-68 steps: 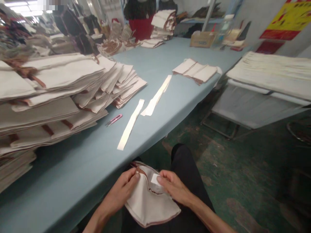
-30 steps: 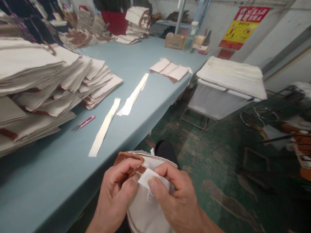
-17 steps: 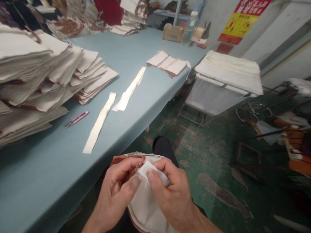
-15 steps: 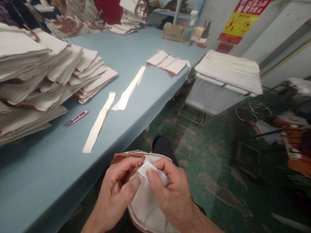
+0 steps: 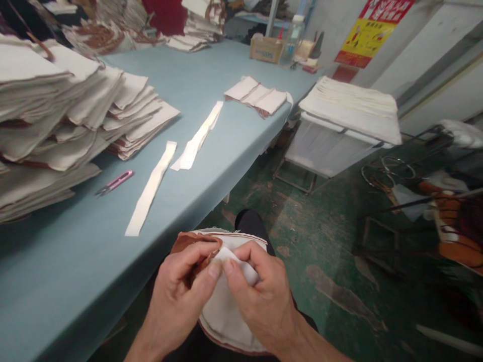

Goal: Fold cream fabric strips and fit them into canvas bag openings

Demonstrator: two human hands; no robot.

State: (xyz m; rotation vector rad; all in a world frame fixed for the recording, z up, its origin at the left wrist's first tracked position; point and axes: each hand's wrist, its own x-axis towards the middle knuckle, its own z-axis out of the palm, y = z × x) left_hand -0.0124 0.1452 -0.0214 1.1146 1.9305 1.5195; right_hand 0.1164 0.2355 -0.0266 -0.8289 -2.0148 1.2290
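On my lap lies a cream fabric piece point(image 5: 226, 322) with brown edging and a brown flap point(image 5: 188, 241) at its upper left. My left hand point(image 5: 184, 284) is closed on the brown edge, its thumb pressed beside a small white strip point(image 5: 247, 271). My right hand point(image 5: 260, 286) pinches that white strip between thumb and fingers over the cream fabric. Both thumb tips almost meet at the strip's upper left end. Part of the strip and the brown edge is hidden under my fingers.
On the blue table point(image 5: 98, 281) lie pink thread snips point(image 5: 115, 182) and white strips point(image 5: 153, 193). Tall stacks of cream pieces point(image 5: 75, 105) stand at left. A smaller fabric bundle point(image 5: 256, 95) rests near the edge. Beyond it, a white bin point(image 5: 320, 146) carries stacked cloth.
My thumbs have come closer together over the white strip, with the left thumb now against its end. The view has shifted slightly.
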